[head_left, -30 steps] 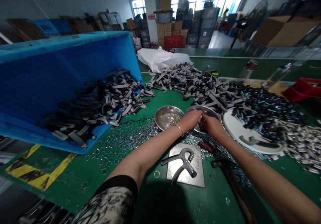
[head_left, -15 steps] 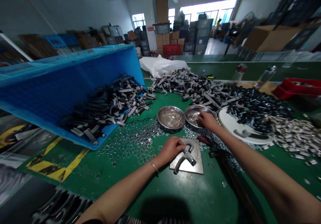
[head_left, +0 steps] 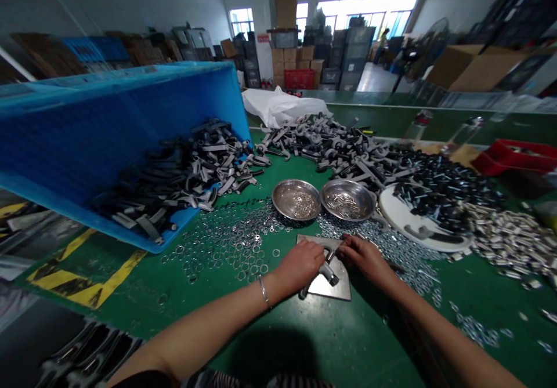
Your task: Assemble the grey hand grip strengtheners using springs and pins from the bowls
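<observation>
The green surface (head_left: 331, 341) carries a tipped blue crate (head_left: 108, 127), two steel bowls (head_left: 296, 199), scattered washers (head_left: 226, 246), a metal plate (head_left: 335, 286) and grey parts (head_left: 331, 144).

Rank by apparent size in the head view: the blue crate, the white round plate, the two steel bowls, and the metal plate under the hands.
1. Blue crate, by far the largest, though nearest the camera.
2. White round plate.
3. The right steel bowl and left steel bowl look nearly alike; no ranking between them.
4. Metal plate, partly covered by both hands, so unsure.
</observation>
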`<state>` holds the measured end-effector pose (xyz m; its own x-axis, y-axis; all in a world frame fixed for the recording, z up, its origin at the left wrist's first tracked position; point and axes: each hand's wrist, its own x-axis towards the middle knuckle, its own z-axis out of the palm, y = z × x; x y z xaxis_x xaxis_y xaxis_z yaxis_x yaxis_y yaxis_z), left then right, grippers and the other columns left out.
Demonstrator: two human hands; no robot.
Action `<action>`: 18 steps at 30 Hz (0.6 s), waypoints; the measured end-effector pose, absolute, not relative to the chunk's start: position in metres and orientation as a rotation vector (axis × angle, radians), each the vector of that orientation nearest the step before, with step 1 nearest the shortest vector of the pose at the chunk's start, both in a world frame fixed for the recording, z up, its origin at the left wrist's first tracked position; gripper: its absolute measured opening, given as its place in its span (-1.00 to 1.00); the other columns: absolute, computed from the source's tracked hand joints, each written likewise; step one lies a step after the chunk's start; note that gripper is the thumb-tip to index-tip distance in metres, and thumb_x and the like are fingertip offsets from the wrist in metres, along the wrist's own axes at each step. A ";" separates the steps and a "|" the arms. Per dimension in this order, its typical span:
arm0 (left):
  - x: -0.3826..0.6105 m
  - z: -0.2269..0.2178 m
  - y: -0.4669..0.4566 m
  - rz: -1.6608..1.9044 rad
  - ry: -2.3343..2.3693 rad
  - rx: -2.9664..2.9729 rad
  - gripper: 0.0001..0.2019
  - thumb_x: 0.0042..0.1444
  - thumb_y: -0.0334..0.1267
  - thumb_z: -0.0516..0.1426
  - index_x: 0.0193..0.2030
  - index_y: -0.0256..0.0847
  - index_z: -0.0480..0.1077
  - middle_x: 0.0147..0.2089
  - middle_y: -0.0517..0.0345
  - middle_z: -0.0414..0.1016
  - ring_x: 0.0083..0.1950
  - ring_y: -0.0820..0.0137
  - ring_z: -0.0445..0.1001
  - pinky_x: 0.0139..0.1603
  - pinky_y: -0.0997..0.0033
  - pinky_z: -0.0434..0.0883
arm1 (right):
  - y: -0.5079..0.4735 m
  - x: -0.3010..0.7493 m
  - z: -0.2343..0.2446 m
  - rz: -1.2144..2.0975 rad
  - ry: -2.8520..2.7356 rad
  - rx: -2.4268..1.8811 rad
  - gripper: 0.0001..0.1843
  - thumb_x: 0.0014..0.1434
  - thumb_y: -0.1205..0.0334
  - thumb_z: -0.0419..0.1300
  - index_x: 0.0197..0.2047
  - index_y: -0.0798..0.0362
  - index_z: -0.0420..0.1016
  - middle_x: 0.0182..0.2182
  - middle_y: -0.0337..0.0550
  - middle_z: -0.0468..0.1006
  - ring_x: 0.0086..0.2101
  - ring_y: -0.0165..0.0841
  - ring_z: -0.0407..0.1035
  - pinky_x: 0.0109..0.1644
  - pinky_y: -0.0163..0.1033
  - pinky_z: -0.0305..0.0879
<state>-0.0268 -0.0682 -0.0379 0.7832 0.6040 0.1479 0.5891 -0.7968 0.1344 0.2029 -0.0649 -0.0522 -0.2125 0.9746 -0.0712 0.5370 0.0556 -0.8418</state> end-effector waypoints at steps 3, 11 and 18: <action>-0.032 -0.038 -0.084 0.328 1.073 2.833 -0.61 0.34 -0.08 0.06 0.14 -0.33 0.36 0.15 -0.11 0.45 0.18 0.09 0.35 0.19 0.09 0.28 | -0.062 0.199 -0.056 1.044 -1.830 -1.519 -0.68 0.29 -0.06 0.07 -0.34 -0.01 0.37 -0.43 -0.21 0.55 -0.43 -0.32 0.43 -0.34 -0.24 0.37; -0.036 -0.043 -0.094 0.340 1.169 2.680 -0.60 0.37 -0.12 0.01 0.27 -0.22 0.24 0.28 -0.03 0.37 0.26 0.13 0.31 0.21 0.12 0.27 | -0.060 0.195 -0.052 0.876 -2.037 -1.579 -0.72 0.35 0.02 -0.01 -0.31 -0.03 0.34 -0.41 -0.17 0.57 -0.42 -0.29 0.46 -0.31 -0.23 0.36; -0.038 -0.046 -0.092 0.369 1.151 2.675 -0.57 0.36 -0.13 0.03 0.30 -0.24 0.21 0.29 -0.03 0.36 0.26 0.12 0.30 0.21 0.09 0.27 | -0.060 0.184 -0.041 0.538 -2.318 -1.601 -0.82 0.31 0.15 0.04 -0.31 -0.02 0.35 -0.26 0.08 0.56 -0.15 -0.07 0.44 -0.02 -0.03 0.31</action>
